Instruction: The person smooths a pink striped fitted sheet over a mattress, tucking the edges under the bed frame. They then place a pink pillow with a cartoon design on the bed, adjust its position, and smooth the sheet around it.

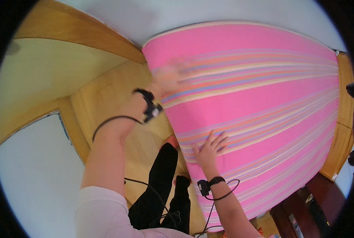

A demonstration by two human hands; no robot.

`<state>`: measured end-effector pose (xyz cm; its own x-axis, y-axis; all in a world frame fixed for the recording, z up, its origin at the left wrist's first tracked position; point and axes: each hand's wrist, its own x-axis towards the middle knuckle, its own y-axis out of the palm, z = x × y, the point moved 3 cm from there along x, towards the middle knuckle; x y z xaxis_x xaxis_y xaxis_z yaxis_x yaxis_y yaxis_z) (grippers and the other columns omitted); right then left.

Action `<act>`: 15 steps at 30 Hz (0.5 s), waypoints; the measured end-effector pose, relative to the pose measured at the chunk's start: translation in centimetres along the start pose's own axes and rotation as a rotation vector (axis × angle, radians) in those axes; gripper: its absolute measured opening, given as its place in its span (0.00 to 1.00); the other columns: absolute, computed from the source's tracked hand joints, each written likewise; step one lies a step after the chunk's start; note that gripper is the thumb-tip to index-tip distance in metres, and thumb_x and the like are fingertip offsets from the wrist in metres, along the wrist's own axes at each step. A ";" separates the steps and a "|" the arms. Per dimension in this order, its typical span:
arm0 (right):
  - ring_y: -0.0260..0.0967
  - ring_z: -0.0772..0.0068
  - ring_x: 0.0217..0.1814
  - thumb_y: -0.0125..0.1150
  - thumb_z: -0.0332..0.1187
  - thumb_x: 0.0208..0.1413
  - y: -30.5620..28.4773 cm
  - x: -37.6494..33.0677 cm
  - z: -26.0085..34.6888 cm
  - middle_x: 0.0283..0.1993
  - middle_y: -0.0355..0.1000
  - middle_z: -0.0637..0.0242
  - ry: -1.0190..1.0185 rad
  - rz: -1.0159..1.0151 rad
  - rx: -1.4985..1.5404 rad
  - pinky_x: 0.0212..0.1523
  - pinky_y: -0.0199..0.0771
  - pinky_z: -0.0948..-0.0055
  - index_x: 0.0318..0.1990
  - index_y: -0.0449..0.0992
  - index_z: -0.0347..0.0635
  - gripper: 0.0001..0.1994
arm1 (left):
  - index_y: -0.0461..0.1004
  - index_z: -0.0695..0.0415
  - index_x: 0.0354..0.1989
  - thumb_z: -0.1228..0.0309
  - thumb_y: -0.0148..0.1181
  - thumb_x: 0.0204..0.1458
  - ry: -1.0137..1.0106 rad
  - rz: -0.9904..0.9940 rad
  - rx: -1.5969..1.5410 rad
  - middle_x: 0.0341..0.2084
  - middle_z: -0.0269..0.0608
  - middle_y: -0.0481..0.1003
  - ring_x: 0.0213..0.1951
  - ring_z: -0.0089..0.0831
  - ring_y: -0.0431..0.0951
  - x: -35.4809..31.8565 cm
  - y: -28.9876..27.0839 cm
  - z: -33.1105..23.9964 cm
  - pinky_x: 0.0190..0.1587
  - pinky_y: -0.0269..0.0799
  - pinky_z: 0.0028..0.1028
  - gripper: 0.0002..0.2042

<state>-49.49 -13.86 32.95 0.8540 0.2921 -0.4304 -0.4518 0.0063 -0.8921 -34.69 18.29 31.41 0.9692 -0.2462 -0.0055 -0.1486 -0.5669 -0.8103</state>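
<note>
In the head view, one pink cloth bedsheet with multicoloured lengthwise stripes point(256, 109) is lying spread, its far edge meeting the pale wall point(232, 10). The blurred left hand point(171, 79) is reaching over its far left corner, grip impossible to tell; the right hand point(209, 152) is opening flat above the striped cloth, fingers spread. Two black wrist straps point(216, 181) are showing. Tan wooden floor point(147, 137) is bordering the left edge

light: moderate, fairly even | left hand point(168, 81): motion-smeared | right hand point(208, 152): clearer | rim: black, straight edges bent
</note>
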 end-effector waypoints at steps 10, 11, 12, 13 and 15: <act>0.25 0.25 0.79 0.71 0.62 0.42 0.2 -2.4 2.9 0.78 0.35 0.38 -0.412 0.300 -0.034 0.68 0.33 0.21 0.77 0.44 0.52 0.58 | 0.50 0.39 0.75 0.57 0.51 0.63 -0.528 0.004 0.657 0.75 0.41 0.49 0.73 0.51 0.50 1.3 -6.1 7.7 0.73 0.45 0.53 0.32; 0.27 0.30 0.80 0.70 0.60 0.45 0.4 -4.5 3.2 0.77 0.43 0.44 -0.478 0.414 -0.059 0.70 0.32 0.24 0.75 0.51 0.53 0.52 | 0.51 0.44 0.75 0.59 0.51 0.64 -0.636 0.068 0.629 0.75 0.45 0.49 0.73 0.52 0.50 0.7 -5.5 7.4 0.73 0.44 0.53 0.31; 0.29 0.36 0.81 0.68 0.58 0.48 0.8 -5.8 3.3 0.77 0.51 0.50 -0.547 0.497 -0.089 0.72 0.32 0.27 0.74 0.57 0.54 0.46 | 0.51 0.48 0.75 0.61 0.51 0.63 -0.564 -0.100 0.645 0.74 0.48 0.50 0.73 0.54 0.50 0.9 -5.2 6.2 0.73 0.45 0.54 0.31; 0.36 0.40 0.80 0.68 0.56 0.49 1.1 -7.4 3.8 0.73 0.57 0.52 -0.644 0.503 -0.059 0.72 0.34 0.29 0.68 0.64 0.52 0.40 | 0.52 0.53 0.74 0.63 0.51 0.63 -0.523 -0.227 0.638 0.73 0.52 0.52 0.73 0.55 0.50 0.4 -4.5 4.6 0.72 0.45 0.55 0.31; 0.48 0.47 0.77 0.68 0.52 0.51 2.2 -9.9 4.3 0.65 0.67 0.55 -0.795 0.546 0.030 0.72 0.40 0.35 0.57 0.75 0.50 0.28 | 0.55 0.64 0.70 0.67 0.53 0.61 -0.322 -0.415 0.598 0.69 0.61 0.56 0.72 0.58 0.52 -0.2 -2.1 -0.5 0.71 0.46 0.57 0.30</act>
<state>-60.08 -12.60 35.83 0.1047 0.8242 -0.5566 -0.7507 -0.3016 -0.5878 -34.72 19.12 33.39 0.9451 0.1837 0.2704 0.2788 -0.0215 -0.9601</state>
